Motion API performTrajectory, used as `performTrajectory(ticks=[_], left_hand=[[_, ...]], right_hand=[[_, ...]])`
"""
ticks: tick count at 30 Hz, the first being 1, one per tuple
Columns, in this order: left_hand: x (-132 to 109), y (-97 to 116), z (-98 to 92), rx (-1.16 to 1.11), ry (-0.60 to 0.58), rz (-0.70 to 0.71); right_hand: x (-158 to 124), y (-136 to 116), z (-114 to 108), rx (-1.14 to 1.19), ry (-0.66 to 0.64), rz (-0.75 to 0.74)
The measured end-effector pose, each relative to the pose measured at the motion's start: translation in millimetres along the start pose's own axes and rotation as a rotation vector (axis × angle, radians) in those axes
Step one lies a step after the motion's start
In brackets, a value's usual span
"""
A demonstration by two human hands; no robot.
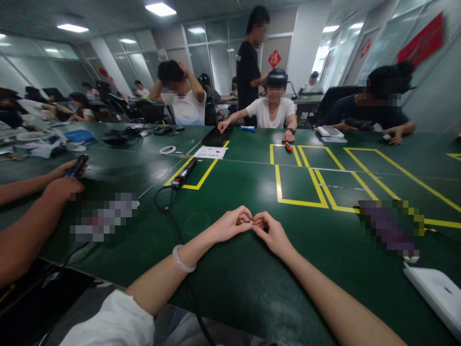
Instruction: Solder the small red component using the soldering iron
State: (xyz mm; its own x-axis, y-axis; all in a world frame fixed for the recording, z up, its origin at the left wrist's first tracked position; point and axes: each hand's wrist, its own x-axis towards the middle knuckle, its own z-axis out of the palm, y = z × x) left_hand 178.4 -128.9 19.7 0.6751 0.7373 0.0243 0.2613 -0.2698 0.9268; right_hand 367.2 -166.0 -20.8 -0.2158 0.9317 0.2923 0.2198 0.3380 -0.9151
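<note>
Above the green table (pixel 223 269), my left hand (pixel 232 226) and my right hand (pixel 272 234) meet fingertip to fingertip. Both are closed in a pinch on a small orange-and-white piece (pixel 254 222), too small and too covered by the fingers to name. A pale bracelet (pixel 183 259) circles my left wrist. Beyond my left hand lies a black electric screwdriver (pixel 185 172), within a yellow tape outline. Its black cable (pixel 175 221) bends down the table and passes under my left forearm.
Yellow tape rectangles (pixel 301 202) mark the table ahead. A blurred phone-like item (pixel 387 226) and a white box (pixel 435 293) lie to the right. Opposite, a person in white (pixel 275 113) reaches toward a black tray (pixel 217 137). A co-worker's hands (pixel 68 178) hold a dark tool at left.
</note>
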Motion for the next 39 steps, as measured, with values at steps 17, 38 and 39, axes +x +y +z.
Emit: performTrajectory(ticks=[17, 38, 39], left_hand=[[-5.8, 15.8, -1.7, 0.465, 0.073, 0.128], [0.5, -58.6, -168.5, 1.0, 0.343, -0.181], [-0.6, -70.9, -191.3, 1.05, 0.405, -0.25]], right_hand=[[1.2, 4.4, -1.6, 0.143, 0.011, 0.08], [-0.5, -1.1, 0.5, 0.022, -0.051, 0.073], [-0.4, -0.8, 0.7, 0.02, -0.053, 0.076]])
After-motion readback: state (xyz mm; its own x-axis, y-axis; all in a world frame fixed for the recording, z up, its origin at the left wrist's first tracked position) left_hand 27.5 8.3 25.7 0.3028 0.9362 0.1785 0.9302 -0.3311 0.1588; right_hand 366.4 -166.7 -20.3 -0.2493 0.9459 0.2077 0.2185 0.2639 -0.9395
